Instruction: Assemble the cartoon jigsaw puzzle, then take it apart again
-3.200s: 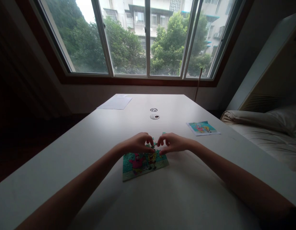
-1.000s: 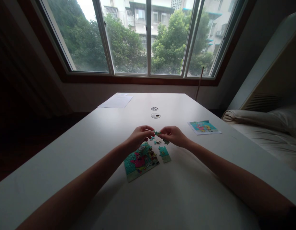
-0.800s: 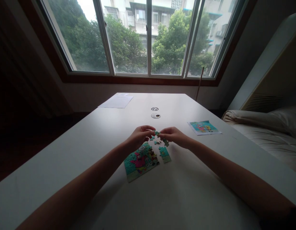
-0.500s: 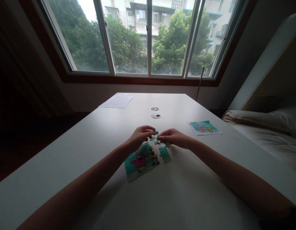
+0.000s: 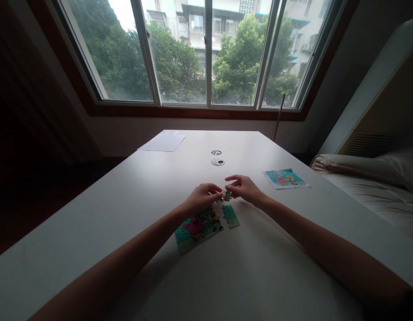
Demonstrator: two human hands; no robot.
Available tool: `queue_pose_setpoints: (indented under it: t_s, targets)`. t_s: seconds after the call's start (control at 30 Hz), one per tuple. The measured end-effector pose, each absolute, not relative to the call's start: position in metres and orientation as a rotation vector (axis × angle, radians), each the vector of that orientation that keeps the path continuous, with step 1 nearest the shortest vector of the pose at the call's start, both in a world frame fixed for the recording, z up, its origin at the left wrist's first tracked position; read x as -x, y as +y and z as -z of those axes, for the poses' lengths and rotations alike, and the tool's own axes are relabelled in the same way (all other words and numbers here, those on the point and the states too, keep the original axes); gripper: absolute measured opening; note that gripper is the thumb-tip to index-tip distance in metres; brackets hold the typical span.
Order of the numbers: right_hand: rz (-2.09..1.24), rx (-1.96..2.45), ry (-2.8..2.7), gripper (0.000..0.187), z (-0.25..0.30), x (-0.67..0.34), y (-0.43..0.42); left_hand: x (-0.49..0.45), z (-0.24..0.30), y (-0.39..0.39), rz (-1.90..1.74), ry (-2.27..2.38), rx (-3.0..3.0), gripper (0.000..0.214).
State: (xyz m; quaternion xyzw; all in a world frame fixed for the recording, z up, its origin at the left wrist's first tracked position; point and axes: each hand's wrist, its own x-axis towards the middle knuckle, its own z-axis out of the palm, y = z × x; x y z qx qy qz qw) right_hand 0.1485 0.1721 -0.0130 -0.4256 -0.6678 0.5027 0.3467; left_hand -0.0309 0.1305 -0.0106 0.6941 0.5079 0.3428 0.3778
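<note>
This is looking like a home: a window [image 5: 179, 67] is filling the top, padded furniture [image 5: 370, 183] is standing at right.

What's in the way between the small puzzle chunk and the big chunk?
Nothing I can see: just a thin gap of table lies between the small chunk and the big chunk. The left hand covers some of the big chunk's far side, so I can't see there.

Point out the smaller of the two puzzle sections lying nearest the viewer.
The right-hand section; the larger section, to its left, bears the pink figure.
</note>
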Motion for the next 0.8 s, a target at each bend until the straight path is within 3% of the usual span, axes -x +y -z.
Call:
queue_pose_setpoints:
  t_s: [0.4,0.67,0.8]
  targets:
    - [-1.834,0.945,-1.193,0.017,0.003,-0.145,0.165,0.031,0.008,0.133,-1.041,1.218,-1.864,0.024]
    - [-1.903,0.929,-1.050,0.013,0.005,-0.145,0.168,0.033,0.004,0.132,-1.049,1.300,-2.020,0.020]
    - [-1.745,1.090,-1.313,0.016,0.008,-0.149,0.173,0.036,0.008,0.131,-1.053,1.432,-2.153,0.015]
